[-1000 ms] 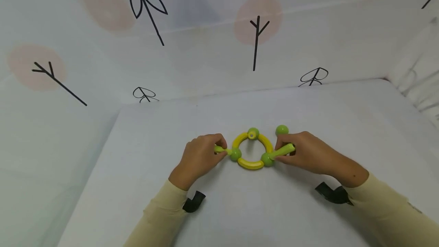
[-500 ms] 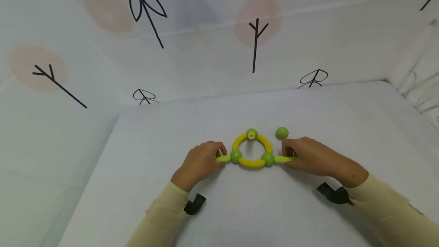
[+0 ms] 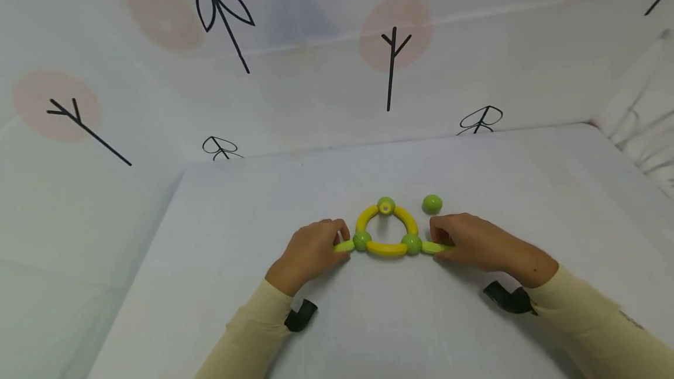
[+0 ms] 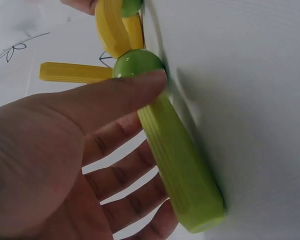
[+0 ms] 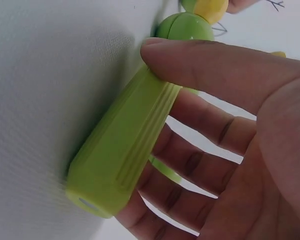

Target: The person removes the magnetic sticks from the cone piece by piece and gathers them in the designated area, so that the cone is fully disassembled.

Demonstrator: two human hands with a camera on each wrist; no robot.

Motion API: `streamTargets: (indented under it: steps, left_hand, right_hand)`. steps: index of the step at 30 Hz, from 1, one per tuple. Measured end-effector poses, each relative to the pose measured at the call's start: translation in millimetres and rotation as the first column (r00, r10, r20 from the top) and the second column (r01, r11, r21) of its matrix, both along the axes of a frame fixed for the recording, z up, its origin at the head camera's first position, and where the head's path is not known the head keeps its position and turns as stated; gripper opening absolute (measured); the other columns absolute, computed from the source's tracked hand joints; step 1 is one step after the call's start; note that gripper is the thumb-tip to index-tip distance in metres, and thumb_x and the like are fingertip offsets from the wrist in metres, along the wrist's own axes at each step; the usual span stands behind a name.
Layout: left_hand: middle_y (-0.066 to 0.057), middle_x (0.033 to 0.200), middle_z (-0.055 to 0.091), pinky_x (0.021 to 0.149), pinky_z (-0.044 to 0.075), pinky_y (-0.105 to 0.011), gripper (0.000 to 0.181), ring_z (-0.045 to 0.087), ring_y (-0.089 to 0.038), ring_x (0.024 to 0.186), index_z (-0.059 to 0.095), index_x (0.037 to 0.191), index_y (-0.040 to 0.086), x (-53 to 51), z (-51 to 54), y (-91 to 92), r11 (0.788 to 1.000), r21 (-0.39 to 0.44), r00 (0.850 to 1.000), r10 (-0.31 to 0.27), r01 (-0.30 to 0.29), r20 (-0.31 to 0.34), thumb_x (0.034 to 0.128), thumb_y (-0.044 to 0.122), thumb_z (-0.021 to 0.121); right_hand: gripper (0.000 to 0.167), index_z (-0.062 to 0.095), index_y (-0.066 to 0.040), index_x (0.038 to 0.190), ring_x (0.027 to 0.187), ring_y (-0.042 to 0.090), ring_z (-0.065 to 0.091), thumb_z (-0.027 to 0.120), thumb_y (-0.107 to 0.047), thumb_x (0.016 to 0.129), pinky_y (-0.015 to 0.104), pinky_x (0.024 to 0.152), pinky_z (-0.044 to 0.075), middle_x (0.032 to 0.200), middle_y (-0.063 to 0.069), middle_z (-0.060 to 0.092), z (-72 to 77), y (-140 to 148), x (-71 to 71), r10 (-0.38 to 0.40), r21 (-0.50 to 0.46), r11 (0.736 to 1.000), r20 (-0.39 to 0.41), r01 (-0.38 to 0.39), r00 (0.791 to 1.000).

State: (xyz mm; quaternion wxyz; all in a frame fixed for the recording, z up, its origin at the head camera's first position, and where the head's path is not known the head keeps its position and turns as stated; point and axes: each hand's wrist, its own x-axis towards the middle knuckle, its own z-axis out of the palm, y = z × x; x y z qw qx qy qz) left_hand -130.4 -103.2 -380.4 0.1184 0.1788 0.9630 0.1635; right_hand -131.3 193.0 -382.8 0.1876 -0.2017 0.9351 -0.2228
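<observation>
On the white table, several curved yellow sticks [image 3: 387,250] and green balls form a ring of building toy pieces. Balls sit at its left [image 3: 362,241], right [image 3: 412,244] and far side. A straight yellow rod [image 4: 75,72] stands up from the ring. My left hand [image 3: 310,250] pinches a light green rod [image 4: 182,167] that joins the left ball and points outward. My right hand [image 3: 474,243] pinches a matching light green rod [image 5: 127,142] at the right ball. Thumbs lie near the ball ends, with fingers curved behind the rods. Both rods lie low along the table.
A loose green ball [image 3: 432,204] lies behind my right hand. Dark curved pieces stick out at the left cuff [image 3: 301,316] and right cuff [image 3: 508,297]. A white backdrop [image 3: 305,92] with drawn plants rises behind the table [image 3: 253,197].
Both light green rods were tilted up and have swung down nearly level with the table. My hands came slightly nearer to me, and more of the loose ball shows.
</observation>
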Motion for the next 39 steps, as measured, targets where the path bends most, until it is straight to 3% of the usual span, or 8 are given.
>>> streamTargets:
  steps: [4, 7, 11, 14, 19, 24, 32, 39]
  left_hand:
    - [0.002, 0.096, 0.068, 0.077, 0.050, -0.033, 0.029, 0.061, -0.014, 0.081, 0.068, 0.110, 0.019, -0.4, 1.5, -0.1, 0.999, 0.031, 0.999, -0.010, 0.011, -0.041, 0.0878, 0.036, 0.077]
    - [0.001, 0.102, 0.069, 0.083, 0.049, -0.038, 0.033, 0.063, -0.016, 0.088, 0.067, 0.118, 0.020, -2.1, 1.5, 1.7, 0.997, 0.082, 0.998, 0.012, -0.007, -0.062, 0.0916, 0.039, 0.072]
    - [-0.001, 0.107, 0.070, 0.088, 0.048, -0.041, 0.035, 0.065, -0.017, 0.095, 0.065, 0.123, 0.019, -8.5, 3.4, 10.2, 0.986, 0.162, 0.996, 0.046, -0.034, -0.074, 0.0937, 0.036, 0.070]
    - [-0.001, 0.110, 0.069, 0.088, 0.049, -0.041, 0.036, 0.064, -0.017, 0.097, 0.064, 0.125, 0.020, -16.1, 3.8, 20.7, 0.981, 0.188, 0.996, 0.051, -0.037, -0.072, 0.0940, 0.036, 0.070]
    - [-0.003, 0.117, 0.068, 0.092, 0.051, -0.043, 0.041, 0.065, -0.020, 0.101, 0.061, 0.131, 0.020, -26.9, -1.1, 39.4, 0.988, 0.149, 0.997, 0.046, -0.035, -0.069, 0.0950, 0.039, 0.068]
    - [-0.006, 0.122, 0.067, 0.091, 0.050, -0.046, 0.047, 0.065, -0.024, 0.105, 0.058, 0.136, 0.019, -32.8, -6.2, 54.3, 0.994, 0.096, 0.996, 0.052, -0.046, -0.068, 0.0950, 0.039, 0.067]
    - [-0.005, 0.127, 0.067, 0.091, 0.049, -0.049, 0.053, 0.064, -0.026, 0.112, 0.055, 0.143, 0.020, -35.7, -12.8, 64.3, 0.997, 0.039, 0.993, 0.068, -0.065, -0.098, 0.0964, 0.044, 0.064]
    - [-0.001, 0.113, 0.070, 0.081, 0.047, -0.041, 0.045, 0.063, -0.021, 0.099, 0.061, 0.137, 0.021, -38.6, -10.2, 68.3, 0.997, 0.045, 0.987, 0.076, -0.070, -0.144, 0.0967, 0.042, 0.064]
  right_hand:
    - [0.027, 0.063, -0.016, 0.091, 0.075, 0.012, 0.053, 0.086, -0.022, 0.078, 0.030, 0.067, 0.047, 0.081, -0.005, 0.060, 3.1, 0, -0.9, -0.006, 0.013, 1.000, -0.020, 0.006, 1.000]
    - [0.029, 0.067, -0.015, 0.099, 0.080, 0.013, 0.057, 0.084, -0.027, 0.080, 0.031, 0.070, 0.049, 0.087, -0.004, 0.063, 9.6, -3, -0.7, -0.040, -0.012, 0.999, -0.084, 0.039, 0.996]
    - [0.031, 0.068, -0.011, 0.108, 0.081, 0.014, 0.058, 0.081, -0.025, 0.083, 0.030, 0.069, 0.049, 0.088, -0.002, 0.064, 18.9, -13, -1.3, -0.090, -0.114, 0.991, -0.224, 0.066, 0.970]
    - [0.036, 0.067, -0.010, 0.115, 0.081, 0.014, 0.058, 0.081, -0.023, 0.084, 0.029, 0.068, 0.049, 0.089, 0.000, 0.065, 21.9, -25, -3.9, -0.104, -0.183, 0.982, -0.286, 0.052, 0.953]
    - [0.041, 0.065, -0.011, 0.122, 0.080, 0.015, 0.058, 0.080, -0.022, 0.086, 0.026, 0.067, 0.050, 0.090, 0.002, 0.066, 19.4, -45, -9.4, -0.080, -0.275, 0.961, -0.312, -0.010, 0.947]
    - [0.033, 0.069, -0.013, 0.115, 0.077, 0.012, 0.057, 0.081, -0.017, 0.085, 0.025, 0.067, 0.050, 0.084, -0.004, 0.062, 16.0, -54, -13.5, -0.063, -0.341, 0.937, -0.374, -0.074, 0.925]
    - [0.020, 0.069, -0.012, 0.108, 0.077, 0.010, 0.057, 0.075, -0.014, 0.090, 0.025, 0.066, 0.051, 0.084, -0.005, 0.063, 18.6, -54, -17.7, -0.110, -0.374, 0.926, -0.379, -0.044, 0.919]
    - [0.017, 0.064, -0.010, 0.112, 0.079, 0.012, 0.061, 0.068, -0.016, 0.096, 0.027, 0.070, 0.053, 0.086, 0.000, 0.068, 26.1, -46, -22.2, -0.169, -0.383, 0.923, -0.320, 0.035, 0.932]
